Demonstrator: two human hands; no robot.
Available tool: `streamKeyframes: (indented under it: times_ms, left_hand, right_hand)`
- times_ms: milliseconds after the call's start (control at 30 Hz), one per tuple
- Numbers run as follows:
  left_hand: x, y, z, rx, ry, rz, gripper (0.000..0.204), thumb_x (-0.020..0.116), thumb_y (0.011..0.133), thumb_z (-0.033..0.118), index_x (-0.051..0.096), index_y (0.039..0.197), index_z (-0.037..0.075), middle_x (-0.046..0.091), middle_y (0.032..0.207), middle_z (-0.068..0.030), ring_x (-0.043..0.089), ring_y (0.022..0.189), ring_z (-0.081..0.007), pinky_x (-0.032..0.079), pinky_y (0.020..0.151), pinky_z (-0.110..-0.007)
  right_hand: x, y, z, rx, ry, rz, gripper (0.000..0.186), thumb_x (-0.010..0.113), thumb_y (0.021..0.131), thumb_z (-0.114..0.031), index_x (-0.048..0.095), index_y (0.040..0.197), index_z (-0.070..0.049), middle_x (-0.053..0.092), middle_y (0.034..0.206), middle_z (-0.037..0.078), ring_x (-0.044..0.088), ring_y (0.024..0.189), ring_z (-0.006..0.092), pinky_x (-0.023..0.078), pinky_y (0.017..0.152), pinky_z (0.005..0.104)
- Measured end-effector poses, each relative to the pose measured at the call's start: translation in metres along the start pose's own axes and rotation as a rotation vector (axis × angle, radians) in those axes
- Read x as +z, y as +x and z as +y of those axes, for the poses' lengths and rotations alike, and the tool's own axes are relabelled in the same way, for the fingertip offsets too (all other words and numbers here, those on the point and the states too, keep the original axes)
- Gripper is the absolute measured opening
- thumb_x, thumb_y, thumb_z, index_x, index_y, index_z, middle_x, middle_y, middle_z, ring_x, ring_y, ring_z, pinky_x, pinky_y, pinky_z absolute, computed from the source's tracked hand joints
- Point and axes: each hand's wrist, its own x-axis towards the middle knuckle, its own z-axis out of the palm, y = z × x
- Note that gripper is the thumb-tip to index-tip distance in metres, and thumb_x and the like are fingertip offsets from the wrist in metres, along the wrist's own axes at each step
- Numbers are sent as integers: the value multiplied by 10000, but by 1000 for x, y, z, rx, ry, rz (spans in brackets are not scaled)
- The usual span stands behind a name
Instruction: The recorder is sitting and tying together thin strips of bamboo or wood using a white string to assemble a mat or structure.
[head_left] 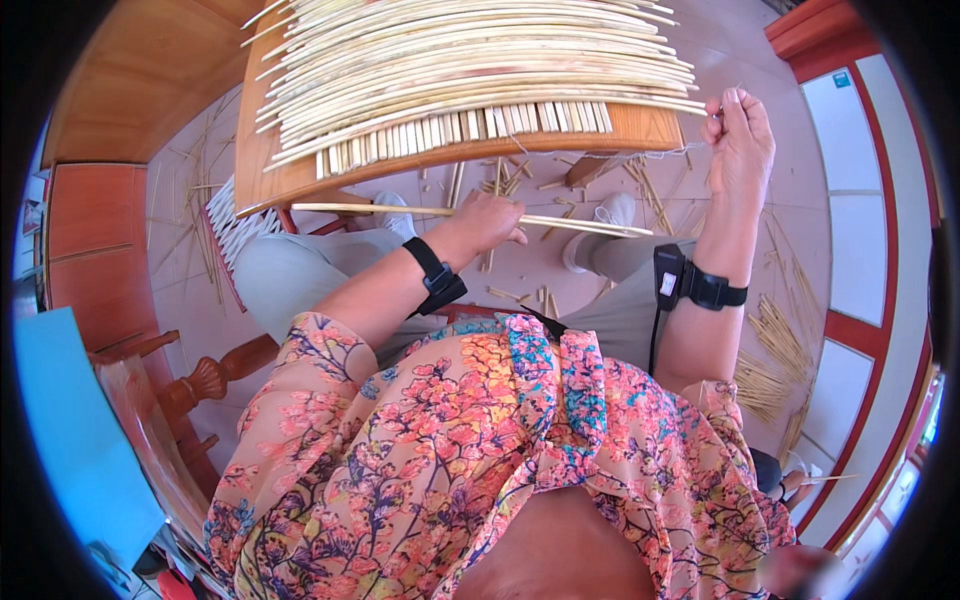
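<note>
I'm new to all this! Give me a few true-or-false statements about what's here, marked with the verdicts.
1. The left hand grips a slender stick. True.
2. The right hand is beside the right ends of the long sticks on the wooden table. True.
3. The long sticks are bright blue. False: they are pale straw-coloured.
4. Every piece on the table runs left to right. False: a row of crosswise pieces points toward the person.
5. Loose sticks lie on the floor. True.
6. The person's top is plain white. False: the top is flower-patterned.
</note>
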Motion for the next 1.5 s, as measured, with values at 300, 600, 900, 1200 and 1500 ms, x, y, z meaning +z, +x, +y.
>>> streamKeyframes:
  times_ms: [300,600,900,1200,1500]
  left_hand:
    - [-149,-81,-3,-1,92,77,167,552,781,231,543,749,68,569,646,-131,549,628,-310,432,570,-371]
    - [-245,-133,-35,-150,-146,342,197,534,788,195,486,730,12,434,562,-80,429,544,-187,368,540,-311]
    - [-221,-61,-54,-213,-34,745,293,428,864,344,550,870,78,569,707,-124,547,690,-305,430,593,-388]
    - [-129,-1,-33,54,148,824,151,572,764,173,578,891,92,594,778,-66,548,739,-247,452,611,-344]
    - [-94,-1,19,135,41,952,188,625,710,185,557,854,86,583,707,-56,535,669,-237,438,577,-335]
  right_hand:
    - [-16,45,18,70,-6,-64,100,543,845,-85,508,892,-3,542,721,60,456,547,74,388,482,197]
    - [-49,65,37,289,222,-259,78,543,845,-100,517,865,-29,520,726,39,450,574,79,391,504,208]
    - [-28,-5,34,228,147,-275,70,517,859,-106,529,827,-45,525,700,29,449,552,64,379,492,196]
    - [12,-81,52,425,-76,-394,61,519,854,-88,543,895,-49,548,700,14,467,527,42,387,469,161]
    - [47,-86,83,475,499,-364,287,538,840,-58,501,1117,5,555,754,55,499,602,85,427,535,226]
